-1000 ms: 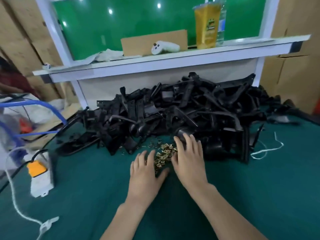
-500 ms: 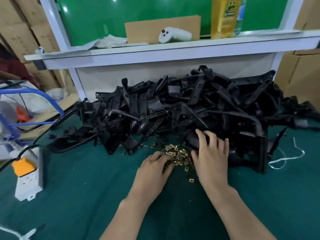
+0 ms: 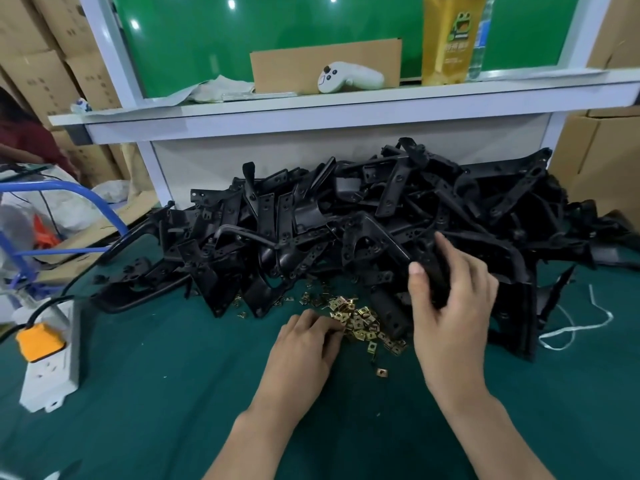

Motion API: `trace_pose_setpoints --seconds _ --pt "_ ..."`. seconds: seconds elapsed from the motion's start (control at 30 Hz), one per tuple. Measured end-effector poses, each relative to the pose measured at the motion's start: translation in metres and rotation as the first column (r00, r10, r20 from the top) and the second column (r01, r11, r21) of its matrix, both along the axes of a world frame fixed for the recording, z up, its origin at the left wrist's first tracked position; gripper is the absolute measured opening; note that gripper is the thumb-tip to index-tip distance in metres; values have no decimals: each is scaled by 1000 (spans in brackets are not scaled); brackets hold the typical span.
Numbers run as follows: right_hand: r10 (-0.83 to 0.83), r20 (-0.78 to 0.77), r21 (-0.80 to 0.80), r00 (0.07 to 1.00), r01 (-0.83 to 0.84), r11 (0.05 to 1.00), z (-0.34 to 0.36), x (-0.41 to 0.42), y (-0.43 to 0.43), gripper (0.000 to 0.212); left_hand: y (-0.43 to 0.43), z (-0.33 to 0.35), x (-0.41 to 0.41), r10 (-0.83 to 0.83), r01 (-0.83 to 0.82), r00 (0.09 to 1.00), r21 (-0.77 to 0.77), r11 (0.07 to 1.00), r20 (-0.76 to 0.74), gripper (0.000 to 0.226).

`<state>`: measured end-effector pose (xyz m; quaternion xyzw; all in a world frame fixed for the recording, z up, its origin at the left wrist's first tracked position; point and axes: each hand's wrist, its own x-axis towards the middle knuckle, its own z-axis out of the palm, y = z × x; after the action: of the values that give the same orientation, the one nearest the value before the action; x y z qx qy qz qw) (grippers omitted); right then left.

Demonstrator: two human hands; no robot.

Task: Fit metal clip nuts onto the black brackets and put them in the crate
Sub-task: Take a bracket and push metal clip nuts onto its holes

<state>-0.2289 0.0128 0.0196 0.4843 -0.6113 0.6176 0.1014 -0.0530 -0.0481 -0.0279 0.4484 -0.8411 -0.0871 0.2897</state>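
A big heap of black brackets (image 3: 346, 220) lies across the back of the green table (image 3: 156, 393). In front of it sits a small pile of brass-coloured clip nuts (image 3: 360, 320), with one loose nut (image 3: 381, 372) nearer me. My right hand (image 3: 450, 306) grips one black bracket (image 3: 434, 271) at the heap's front edge, thumb on its near side. My left hand (image 3: 304, 344) rests at the left edge of the nut pile with its fingers curled on the nuts; whether it pinches one is hidden. No crate is in view.
A white power strip with an orange plug (image 3: 45, 355) lies at the table's left. A white string (image 3: 575, 327) lies at the right. A shelf (image 3: 346, 105) above the heap carries a white controller (image 3: 349, 79), cardboard and a yellow bottle (image 3: 450, 39). Cardboard boxes stand on both sides.
My right hand went from lying flat on the heap to gripping a bracket. My left hand curled its fingers into the nut pile. The view moved closer.
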Motion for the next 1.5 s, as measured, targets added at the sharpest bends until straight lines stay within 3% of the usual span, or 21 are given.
trace_pose_setpoints --seconds 0.07,0.23,0.3,0.43,0.6,0.73,0.9,1.1,1.5 --pt "108 146 -21 983 -106 994 5 -4 2 44 1 1 0 18 -18 1000 2 1000 -22 23" --pt "308 323 -258 895 -230 938 22 -10 9 25 2 4 1 30 -30 998 -2 1000 -46 22" --pt "411 431 -301 803 -302 905 23 -11 7 13 3 7 0 42 -42 998 0 999 -41 21" --pt "522 683 -257 510 -502 826 11 -10 -3 17 5 10 0 87 -86 995 29 996 -44 15" --pt "438 815 -153 380 -587 795 1 -13 -11 41 6 10 3 111 -102 974 57 993 -198 9" --pt "427 841 -169 331 -589 790 1 -19 -11 51 3 10 4 175 -110 914 193 975 -366 8" --pt "423 857 -172 292 -613 771 0 -20 -9 41 3 21 -3 256 -24 692 332 943 -675 9" --pt "428 852 -97 300 -713 694 -2 -17 -9 34 5 30 -4 271 143 514 393 908 -814 10" --pt "441 830 -8 342 -783 621 -7 -18 -10 33 2 27 -3 277 202 463 405 892 -842 17"
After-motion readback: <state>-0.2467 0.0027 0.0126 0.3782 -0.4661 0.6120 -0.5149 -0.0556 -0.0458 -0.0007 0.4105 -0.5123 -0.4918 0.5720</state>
